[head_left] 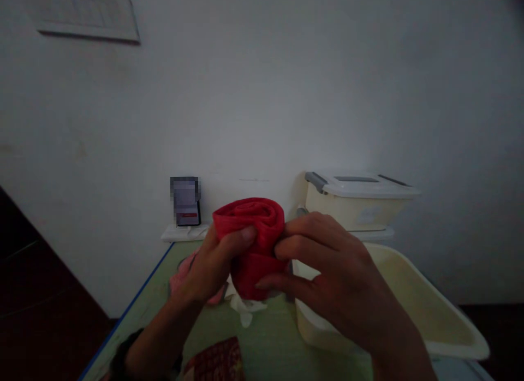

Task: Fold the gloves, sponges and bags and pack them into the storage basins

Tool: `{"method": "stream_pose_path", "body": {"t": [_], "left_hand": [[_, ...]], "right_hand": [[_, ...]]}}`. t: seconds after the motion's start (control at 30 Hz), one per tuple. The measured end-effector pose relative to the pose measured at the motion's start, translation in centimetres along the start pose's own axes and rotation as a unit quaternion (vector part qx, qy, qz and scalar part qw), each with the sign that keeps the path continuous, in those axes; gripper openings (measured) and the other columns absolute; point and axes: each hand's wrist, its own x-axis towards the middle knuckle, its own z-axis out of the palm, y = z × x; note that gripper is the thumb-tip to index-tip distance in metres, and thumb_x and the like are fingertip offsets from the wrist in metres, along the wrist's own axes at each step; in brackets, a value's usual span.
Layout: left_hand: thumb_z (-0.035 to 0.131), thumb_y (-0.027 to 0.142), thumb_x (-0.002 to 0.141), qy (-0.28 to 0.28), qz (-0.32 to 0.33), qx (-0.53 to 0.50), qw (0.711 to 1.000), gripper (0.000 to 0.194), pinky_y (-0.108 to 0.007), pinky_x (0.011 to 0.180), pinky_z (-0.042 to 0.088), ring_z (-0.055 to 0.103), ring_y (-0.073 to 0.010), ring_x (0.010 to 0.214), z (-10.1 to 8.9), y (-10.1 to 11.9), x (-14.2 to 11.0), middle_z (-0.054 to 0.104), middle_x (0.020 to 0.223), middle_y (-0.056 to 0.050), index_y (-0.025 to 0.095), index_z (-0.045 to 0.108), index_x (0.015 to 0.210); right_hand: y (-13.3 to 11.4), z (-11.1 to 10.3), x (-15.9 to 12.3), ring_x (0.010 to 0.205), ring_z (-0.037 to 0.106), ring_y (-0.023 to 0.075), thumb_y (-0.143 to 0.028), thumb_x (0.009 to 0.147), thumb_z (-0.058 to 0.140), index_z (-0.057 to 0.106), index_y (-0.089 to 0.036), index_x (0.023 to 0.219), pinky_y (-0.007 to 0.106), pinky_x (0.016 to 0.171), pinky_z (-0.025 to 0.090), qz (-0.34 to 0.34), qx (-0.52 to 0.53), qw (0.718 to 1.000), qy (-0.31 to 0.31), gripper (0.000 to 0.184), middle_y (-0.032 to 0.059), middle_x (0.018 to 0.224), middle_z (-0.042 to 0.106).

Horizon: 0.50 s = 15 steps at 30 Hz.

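Observation:
A rolled-up red cloth (256,261) is held upright above the table, its spiral end facing up. My left hand (221,255) grips it from the left, with the thumb pressed on its front and the other fingers hidden behind. On the right side, my right hand (327,261) pinches the cloth, fingertips on its edge and thumb lower down near its bottom. Whether the cloth is a garment or a towel, I cannot tell.
Pink fabric (180,274) and crumpled white tissue (245,310) lie on the green table (213,326). A dark red printed packet (216,362) is near the front. To the right stands a cream tub (429,299), with a lidded box (356,206) behind. A phone (189,203) leans at the back.

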Motion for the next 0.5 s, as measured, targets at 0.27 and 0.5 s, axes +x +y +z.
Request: {"method": "stream_pose_path", "body": {"t": [0.27, 0.5], "left_hand": [[0.072, 0.027, 0.068, 0.021, 0.074, 0.081, 0.994, 0.021, -0.030, 0.073, 0.054, 0.065, -0.0232, 0.081, 0.4, 2.1, 0.4, 0.073, 0.086, -0.002, 0.019, 0.070, 0.088], [0.071, 0.027, 0.067, 0.098, 0.153, 0.178, 0.967, 0.035, -0.032, 0.086, 0.051, 0.062, -0.0256, 0.098, 1.0, 2.2, -0.4, 0.068, 0.105, -0.001, 0.022, 0.064, 0.101]], "right_hand": [[1.0, -0.1, 0.0, 0.095, 0.059, 0.0149, -0.028, 0.079, 0.069, 0.056, -0.022, 0.099, 0.026, 0.084, 0.049, 0.017, 0.022, 1.000, 0.006, 0.024, 0.0043, 0.102, 0.061], [1.1, 0.0, -0.3, 0.097, 0.058, 0.0119, -0.020, 0.080, 0.068, 0.055, -0.022, 0.100, 0.021, 0.085, 0.048, 0.008, 0.031, 0.999, -0.012, 0.024, 0.0032, 0.103, 0.055]]}}
